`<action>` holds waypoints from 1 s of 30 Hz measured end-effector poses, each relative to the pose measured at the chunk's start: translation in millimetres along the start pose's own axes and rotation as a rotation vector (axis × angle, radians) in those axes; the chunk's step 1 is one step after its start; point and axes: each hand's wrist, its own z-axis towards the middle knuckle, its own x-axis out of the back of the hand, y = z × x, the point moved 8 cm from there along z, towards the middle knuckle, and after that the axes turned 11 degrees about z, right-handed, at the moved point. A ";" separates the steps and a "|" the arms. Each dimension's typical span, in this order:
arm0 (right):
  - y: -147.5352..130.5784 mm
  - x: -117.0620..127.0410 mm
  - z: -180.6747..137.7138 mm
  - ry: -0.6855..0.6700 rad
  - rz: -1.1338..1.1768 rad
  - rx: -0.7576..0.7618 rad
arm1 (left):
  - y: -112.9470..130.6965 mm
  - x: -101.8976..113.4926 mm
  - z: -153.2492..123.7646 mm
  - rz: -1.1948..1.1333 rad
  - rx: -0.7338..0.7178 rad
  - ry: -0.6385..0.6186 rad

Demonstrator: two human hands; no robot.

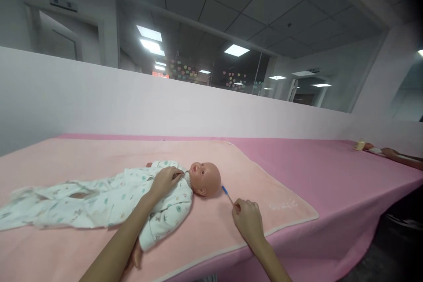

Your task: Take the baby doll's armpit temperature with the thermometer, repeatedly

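A baby doll (206, 179) lies on its back with its head toward the right, dressed in a white patterned outfit (114, 200). My left hand (167, 181) rests on the doll's upper chest, its fingers closed at the collar just below the chin. Beyond the doll's head, my right hand (248, 220) pinches a thin pale stick with a blue end (225, 190). That blue end points toward the crown of the head and looks a little apart from it. The exact kind of stick is too small to tell.
A peach blanket (277, 198) lies under the doll on a pink-covered table (324, 172). Behind the table runs a white low wall (165, 110) with glass above. At the far right are another person's arm (401, 156) and a small yellow object (359, 145).
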 end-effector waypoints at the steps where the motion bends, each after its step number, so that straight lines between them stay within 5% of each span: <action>1: -1.5 -0.1 -0.7 -0.018 -0.029 0.002 | -0.5 -0.1 -0.7 -0.008 0.008 0.002; 7: -28.3 20.7 -8.6 0.055 0.100 0.031 | -10.0 -2.3 -0.9 -0.170 0.090 -0.021; 12: -124.2 13.4 15.9 0.002 0.427 0.219 | -13.7 2.2 -0.3 -0.268 0.130 0.012; 17: -192.7 -24.9 65.0 -0.106 0.298 0.199 | -15.4 4.4 0.2 -0.369 0.135 0.011; 22: -200.2 -58.4 72.6 -0.183 0.267 0.121 | -17.4 2.8 -0.2 -0.406 0.131 0.006; 30: -186.1 -59.9 67.3 -0.069 0.546 0.172 | -20.7 -6.2 2.0 -0.505 0.152 -0.017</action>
